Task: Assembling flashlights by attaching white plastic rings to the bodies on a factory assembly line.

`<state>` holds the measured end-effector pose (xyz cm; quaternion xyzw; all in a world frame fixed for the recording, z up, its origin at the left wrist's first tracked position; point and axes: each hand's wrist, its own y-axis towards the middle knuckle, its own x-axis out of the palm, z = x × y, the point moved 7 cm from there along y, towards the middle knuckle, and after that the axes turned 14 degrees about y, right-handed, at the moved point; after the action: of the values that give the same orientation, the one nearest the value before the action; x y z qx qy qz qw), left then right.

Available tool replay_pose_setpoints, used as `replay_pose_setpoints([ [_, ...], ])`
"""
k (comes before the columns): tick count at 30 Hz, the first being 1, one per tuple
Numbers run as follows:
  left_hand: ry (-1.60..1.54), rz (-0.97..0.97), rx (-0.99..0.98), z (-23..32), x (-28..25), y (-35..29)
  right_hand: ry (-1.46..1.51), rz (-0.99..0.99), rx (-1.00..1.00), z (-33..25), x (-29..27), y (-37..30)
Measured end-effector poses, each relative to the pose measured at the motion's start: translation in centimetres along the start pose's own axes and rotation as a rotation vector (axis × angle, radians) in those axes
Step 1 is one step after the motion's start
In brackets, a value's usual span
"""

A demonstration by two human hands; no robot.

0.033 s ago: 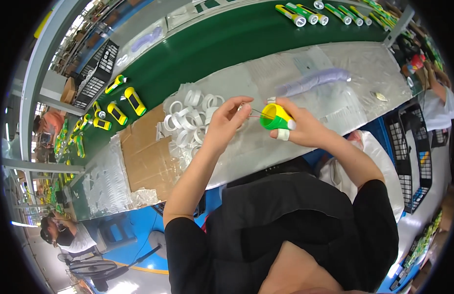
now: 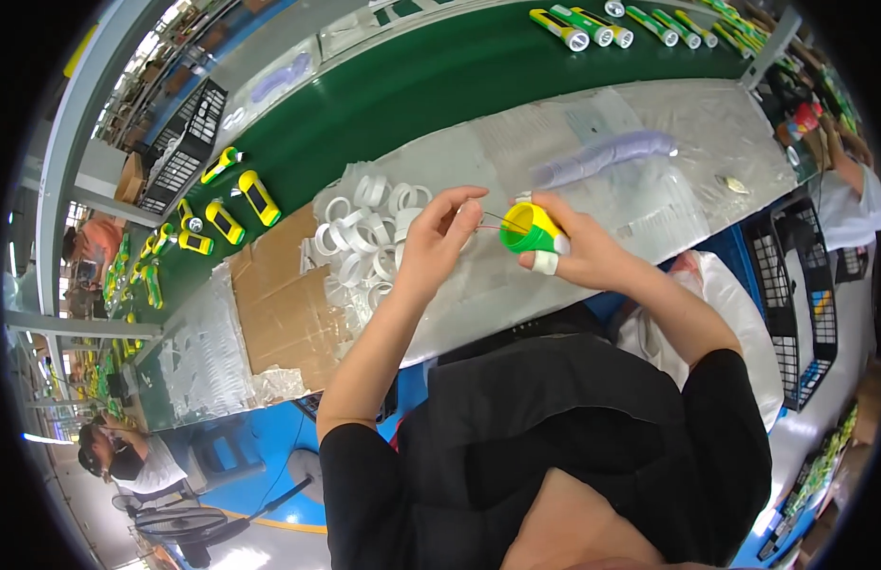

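Note:
My right hand (image 2: 575, 245) is wrapped round a yellow and green flashlight body (image 2: 524, 239), its open end turned to the left. White bands sit on fingers of this hand. From the body's open end, thin wires (image 2: 496, 219) run across to my left hand (image 2: 448, 231). There the thumb and fingers close at the wires' far ends; whatever part they end in is mostly hidden by the fingers. Just left of that hand lies a heap of white plastic rings (image 2: 357, 234) on clear plastic wrap. Both hands are held above the bench.
The bench has a plastic-covered top (image 2: 640, 190) with a cardboard sheet (image 2: 287, 313) at left. Nested clear lens discs (image 2: 607, 157) lie beyond my right hand. Flashlights (image 2: 260, 198) stand on the green belt (image 2: 383, 109). A white sack (image 2: 735, 313) and black crate (image 2: 797, 323) are at right.

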<state>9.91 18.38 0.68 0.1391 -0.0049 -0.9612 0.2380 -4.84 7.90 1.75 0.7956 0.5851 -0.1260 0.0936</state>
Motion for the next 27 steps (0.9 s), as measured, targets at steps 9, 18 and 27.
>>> replay_pose_setpoints([
  [9,0.463,0.087,0.690,6.0,4.9,-1.7,0.755,-0.001,-0.015,1.2,4.1,-0.7],
  [18,0.377,-0.054,0.645,5.4,7.8,1.7,1.010,0.140,0.047,2.9,1.2,-1.6],
  [27,0.883,0.080,0.463,-2.5,8.4,9.1,1.063,0.263,0.028,3.6,-1.6,-2.7],
])
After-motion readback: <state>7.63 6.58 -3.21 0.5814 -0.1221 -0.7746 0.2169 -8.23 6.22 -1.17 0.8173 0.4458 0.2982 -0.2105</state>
